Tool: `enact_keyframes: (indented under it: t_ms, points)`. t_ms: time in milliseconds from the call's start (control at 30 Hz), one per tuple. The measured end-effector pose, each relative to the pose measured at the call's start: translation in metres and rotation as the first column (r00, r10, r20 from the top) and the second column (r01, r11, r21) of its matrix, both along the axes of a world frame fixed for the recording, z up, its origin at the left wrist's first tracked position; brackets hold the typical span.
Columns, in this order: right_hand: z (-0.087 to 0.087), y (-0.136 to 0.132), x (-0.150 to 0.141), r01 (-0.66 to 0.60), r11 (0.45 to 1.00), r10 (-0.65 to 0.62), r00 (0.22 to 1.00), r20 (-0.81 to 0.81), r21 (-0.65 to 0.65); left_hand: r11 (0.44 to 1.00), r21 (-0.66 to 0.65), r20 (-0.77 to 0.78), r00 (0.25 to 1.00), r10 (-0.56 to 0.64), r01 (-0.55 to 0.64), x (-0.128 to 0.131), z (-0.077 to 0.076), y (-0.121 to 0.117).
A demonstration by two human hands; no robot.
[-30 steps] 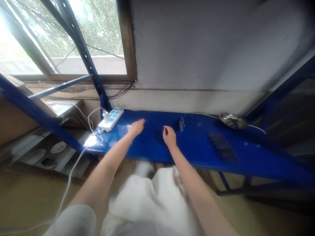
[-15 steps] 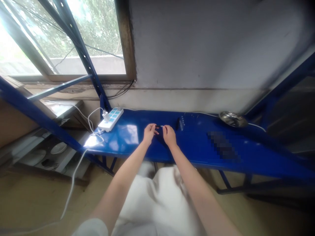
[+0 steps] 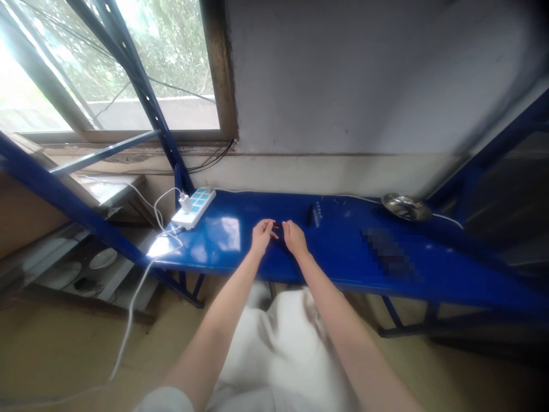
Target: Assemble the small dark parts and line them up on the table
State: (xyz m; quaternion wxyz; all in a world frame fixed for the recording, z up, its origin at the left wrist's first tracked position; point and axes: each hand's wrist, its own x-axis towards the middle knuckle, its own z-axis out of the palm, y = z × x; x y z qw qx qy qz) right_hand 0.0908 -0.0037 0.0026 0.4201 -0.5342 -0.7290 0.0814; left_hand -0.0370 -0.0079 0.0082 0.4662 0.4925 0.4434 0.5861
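Observation:
My left hand (image 3: 262,236) is over the blue table, its fingers closed at a small dark, slim piece (image 3: 278,225). The kind of piece is too small to make out. Facing it, my right hand (image 3: 295,236) is closed too, with thumb and forefinger pinched at the other end of the same piece. Just beyond my right hand stand a small dark block (image 3: 309,215) and a row of small clear pieces (image 3: 318,214).
A white power strip (image 3: 195,208) with a plugged-in charger lies at the table's left end. A shiny metal dish (image 3: 405,207) sits at the back right, with a blurred-out dark object (image 3: 390,254) nearer. Blue shelf posts (image 3: 141,86) rise at the left.
My hands have shifted slightly, and the pale end of the dark piece that showed near my right fingers is now hidden. The things on the table stay where they were.

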Motion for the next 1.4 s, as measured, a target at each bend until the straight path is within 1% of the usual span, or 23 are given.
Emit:
enact_keyframes:
  t_ms: [300,467,600,900,1033,1100,1167,1233,1333,1400]
  points:
    - [0.002,-0.002,-0.001,0.019,1.000,-0.019,1.000,0.007,0.023,1.000,-0.019,0.011,1.000,0.020,-0.020,0.000,0.003,-0.002]
    - [0.001,-0.002,-0.001,0.036,0.998,-0.035,0.999,-0.022,0.045,0.999,-0.012,0.028,0.999,0.035,-0.034,0.000,0.001,-0.001]
    - [0.001,-0.003,0.001,0.059,0.997,-0.055,0.995,-0.085,0.042,0.998,0.014,0.063,0.996,0.061,-0.062,-0.002,-0.002,0.001]
    - [0.005,-0.010,0.003,0.100,0.994,-0.088,0.957,-0.278,0.031,0.995,0.002,0.079,0.992,0.097,-0.097,-0.003,-0.003,0.003]
    - [0.006,-0.011,0.004,0.143,0.989,-0.125,0.926,-0.357,0.023,0.993,-0.007,0.058,0.991,0.119,-0.119,-0.004,-0.003,0.002]
    - [0.005,-0.010,0.004,0.151,0.988,-0.133,0.919,-0.371,0.020,0.994,-0.008,0.020,0.993,0.112,-0.112,-0.003,-0.003,0.002]
    - [0.005,-0.009,0.004,0.129,0.991,-0.112,0.924,-0.366,0.023,0.997,-0.002,-0.039,0.996,0.079,-0.079,-0.002,-0.003,0.001]
    - [0.004,-0.006,0.003,0.076,0.996,-0.059,0.939,-0.338,0.038,0.999,0.000,-0.084,0.995,0.049,-0.050,-0.001,-0.002,0.000]
    - [0.003,-0.003,0.002,-0.017,0.998,0.031,0.966,-0.256,0.054,1.000,-0.002,-0.093,0.995,0.031,-0.031,0.000,-0.001,-0.001]
    - [0.003,-0.002,0.002,-0.073,0.997,0.079,0.978,-0.192,0.040,1.000,0.004,-0.077,0.997,0.017,-0.016,0.000,-0.001,-0.001]
